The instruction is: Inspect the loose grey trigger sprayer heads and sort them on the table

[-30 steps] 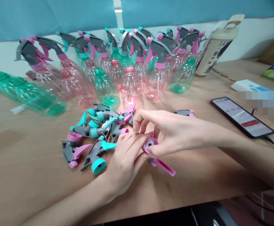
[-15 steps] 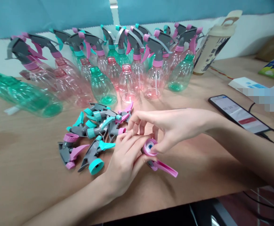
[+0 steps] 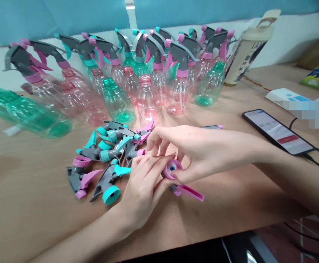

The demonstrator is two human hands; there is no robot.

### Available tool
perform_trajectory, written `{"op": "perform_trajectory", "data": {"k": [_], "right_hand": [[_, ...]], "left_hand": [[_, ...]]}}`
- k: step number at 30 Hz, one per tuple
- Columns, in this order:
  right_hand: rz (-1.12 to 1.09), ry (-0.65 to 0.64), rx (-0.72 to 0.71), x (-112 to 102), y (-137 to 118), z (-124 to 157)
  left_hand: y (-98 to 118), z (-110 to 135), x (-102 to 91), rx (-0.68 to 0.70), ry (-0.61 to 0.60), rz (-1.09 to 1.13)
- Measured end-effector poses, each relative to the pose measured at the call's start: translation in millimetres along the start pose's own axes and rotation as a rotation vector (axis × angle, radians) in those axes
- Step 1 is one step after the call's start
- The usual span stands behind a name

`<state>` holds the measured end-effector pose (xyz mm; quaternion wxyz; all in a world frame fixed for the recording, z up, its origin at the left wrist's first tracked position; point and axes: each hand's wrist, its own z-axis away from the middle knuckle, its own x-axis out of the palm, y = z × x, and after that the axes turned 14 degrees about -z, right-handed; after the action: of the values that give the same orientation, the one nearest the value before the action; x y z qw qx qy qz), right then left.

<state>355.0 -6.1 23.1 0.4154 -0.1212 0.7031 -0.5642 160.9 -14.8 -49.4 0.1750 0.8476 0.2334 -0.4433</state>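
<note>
My left hand (image 3: 141, 188) is wrapped round a grey and pink trigger spray head (image 3: 191, 192). Its pink collar faces up, showing a white inside with a dark blue centre. From the right, my right hand (image 3: 192, 151) reaches over it with curled fingers, its thumb pressed at the collar's opening. Most of the grey body is hidden by my fingers. Just left of my hands lies a pile of loose spray heads, among them a teal one (image 3: 111, 194) and a pink one (image 3: 82, 161).
Behind stand several pink and green bottles, some topped with spray heads, others bare like this green bottle (image 3: 118, 102). Green bottles (image 3: 39, 115) lie at the left. A phone (image 3: 278, 131), a tumbler (image 3: 247, 51) and a white power strip (image 3: 285, 96) are at the right.
Both hands and the spray head have shifted very slightly left. My right thumb has moved a little further over the collar's opening.
</note>
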Motion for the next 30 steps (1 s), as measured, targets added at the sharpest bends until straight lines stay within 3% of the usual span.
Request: {"op": "perform_trajectory", "data": {"k": [8,19,25,30], "right_hand": [[0.071,0.037,0.036,4.3,-4.0,0.9],[0.212,0.145,-0.020,13.9,-3.7,-1.1],[0.591,0.358,0.006,26.4,-10.7,3.7],[0.747,0.422,0.016,45.8,-20.7,0.5]], "left_hand": [[-2.8,1.3,3.2,-0.031,0.004,-0.004],[-0.4,1.7,2.7,-0.055,0.007,-0.031],[-4.7,-1.5,1.1,-0.151,-0.057,0.000],[-4.0,-3.6,0.7,-0.237,-0.050,0.018]]}}
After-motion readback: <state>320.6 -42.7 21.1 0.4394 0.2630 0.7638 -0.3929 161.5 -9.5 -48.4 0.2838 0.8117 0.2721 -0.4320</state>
